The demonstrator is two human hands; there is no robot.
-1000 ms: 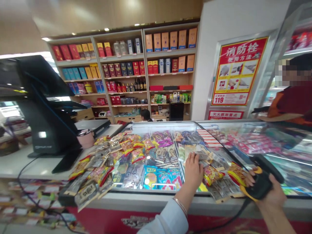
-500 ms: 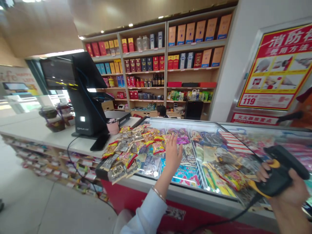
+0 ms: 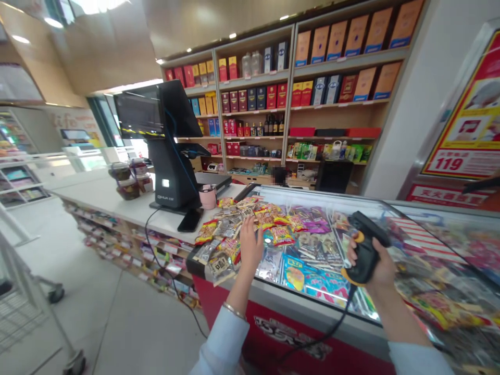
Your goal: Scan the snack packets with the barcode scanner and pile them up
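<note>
My left hand (image 3: pixel 252 247) reaches over a pile of small snack packets (image 3: pixel 283 236), fingers stretched and nothing in its grasp. Whether its fingertips touch the packets is hard to tell. The packets are yellow-red or grey-clear and lie on the glass top of a chest freezer (image 3: pixel 320 317). My right hand (image 3: pixel 380 271) is wrapped round a black and yellow barcode scanner (image 3: pixel 366 255), held above the glass at the right. A cable hangs from the scanner's handle. Through the glass, blue and purple packs (image 3: pixel 297 273) show.
Left of the freezer, a white counter (image 3: pixel 97 200) carries a black checkout terminal (image 3: pixel 170 172), a phone (image 3: pixel 190 220), a pink cup (image 3: pixel 208 198) and several tubs (image 3: pixel 128 182). More packets (image 3: pixel 441 307) lie at right. A person's head (image 3: pixel 278 176) shows behind the freezer.
The view has turned right-to-left. My left hand has moved left over the packet pile. My right hand has brought the scanner leftward, closer to the middle of the freezer.
</note>
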